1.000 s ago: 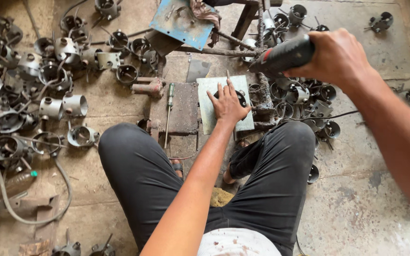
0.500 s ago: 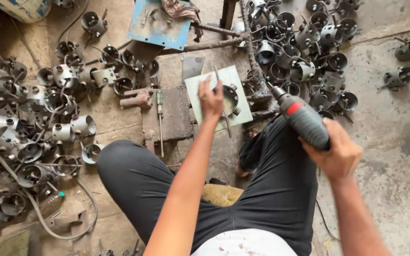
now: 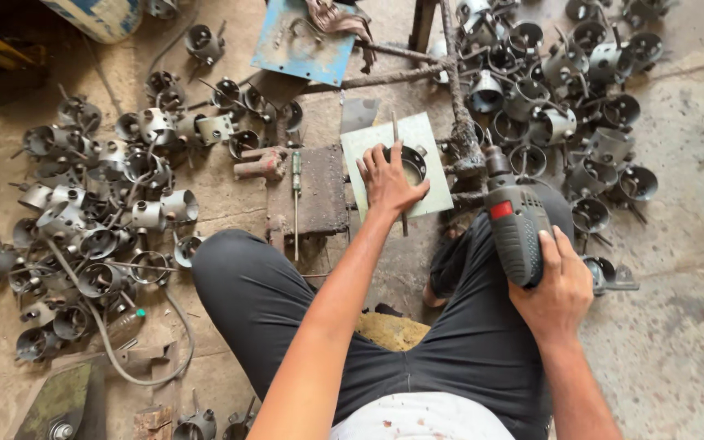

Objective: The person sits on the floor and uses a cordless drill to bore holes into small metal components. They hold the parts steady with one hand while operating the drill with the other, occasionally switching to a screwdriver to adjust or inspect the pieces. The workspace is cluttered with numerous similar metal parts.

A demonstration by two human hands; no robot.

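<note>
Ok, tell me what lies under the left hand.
The left hand presses a round metal ring part onto a pale green plate. A thin rod runs beneath the hand; its middle is covered.

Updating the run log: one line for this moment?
left hand: presses metal cup on pale plate | right hand: grips power drill

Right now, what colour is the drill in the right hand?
Dark grey drill with a red patch; head view.
</note>
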